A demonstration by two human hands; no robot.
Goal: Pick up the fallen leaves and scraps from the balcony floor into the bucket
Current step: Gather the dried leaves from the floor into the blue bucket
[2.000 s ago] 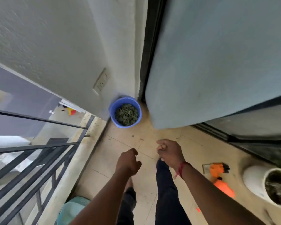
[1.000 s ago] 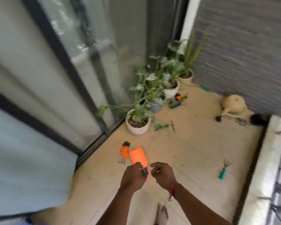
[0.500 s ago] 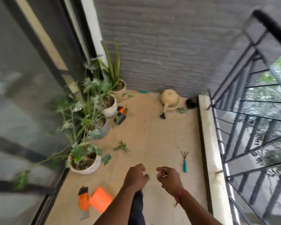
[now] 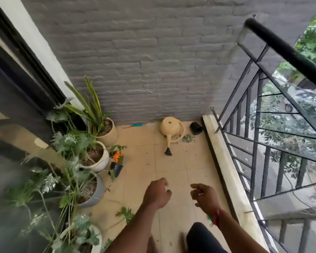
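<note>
Green leaf scraps [image 4: 188,138] lie on the beige tiled floor [image 4: 140,143] at the far end, beside a tipped cream watering can [image 4: 172,129]. A cut green leaf [image 4: 125,214] lies on the tiles just left of my left forearm. Small dark bits are scattered over the middle tiles. My left hand [image 4: 157,193] and my right hand [image 4: 204,196] hang in front of me with loosely curled fingers and hold nothing. The bucket is out of view.
Several potted plants [image 4: 91,156] line the left side along a glass door. A small black pot with orange flowers [image 4: 117,164] lies by them. A teal-handled tool [image 4: 135,125] and a black pot [image 4: 196,128] lie at the grey brick wall. A railing [image 4: 263,125] runs along the right.
My view has swung from the blue bucket of leaves round to the far end of the balcony, and I have moved forward. My hands have drawn apart and their fingers have loosened.
</note>
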